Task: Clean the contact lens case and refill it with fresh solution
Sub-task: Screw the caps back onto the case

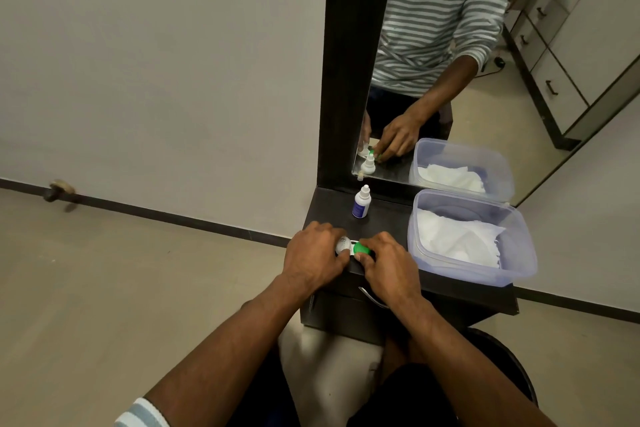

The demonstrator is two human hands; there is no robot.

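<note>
A contact lens case (352, 245) lies at the front left corner of the dark vanity shelf (388, 218). It has a white cap (343, 244) on its left side and a green cap (362, 248) on its right. My left hand (313, 255) grips the white cap side with curled fingers. My right hand (384, 262) pinches the green cap between thumb and fingers. A small white solution bottle (361, 202) with a blue label stands upright behind the case, its nozzle uncovered.
A clear plastic tub (519, 253) holding white tissues fills the right half of the shelf. A mirror (450, 62) in a dark frame stands behind. A drawer handle (372, 298) sits below the shelf edge. To the left lie a beige floor and a grey wall.
</note>
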